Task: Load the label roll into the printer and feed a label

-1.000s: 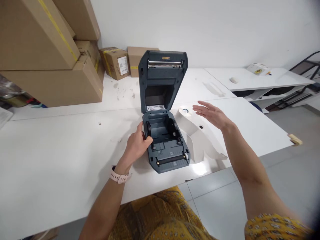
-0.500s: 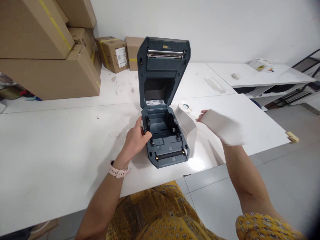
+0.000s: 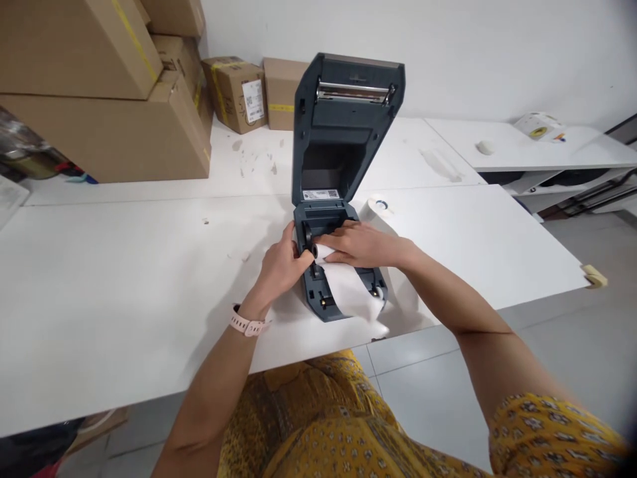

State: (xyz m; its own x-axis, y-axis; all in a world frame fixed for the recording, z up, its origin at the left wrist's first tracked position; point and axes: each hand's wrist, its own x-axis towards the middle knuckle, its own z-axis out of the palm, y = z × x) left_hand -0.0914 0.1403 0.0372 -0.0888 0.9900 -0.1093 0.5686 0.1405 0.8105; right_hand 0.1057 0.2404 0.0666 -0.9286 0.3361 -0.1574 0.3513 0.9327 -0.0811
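White roll (image 3: pixel 326 251), apparently between the hands (image 3: pixel 283 267) (image 3: pixel 365 245)

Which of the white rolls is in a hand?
The roll over the open machine, in the right hand; a roll beside the machine and another at far right rest on white tables.

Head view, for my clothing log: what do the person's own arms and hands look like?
Left hand and right hand are ungloved. A pale pink perforated strap circles the left wrist. A yellow sleeve with a flower print ends above the right elbow.
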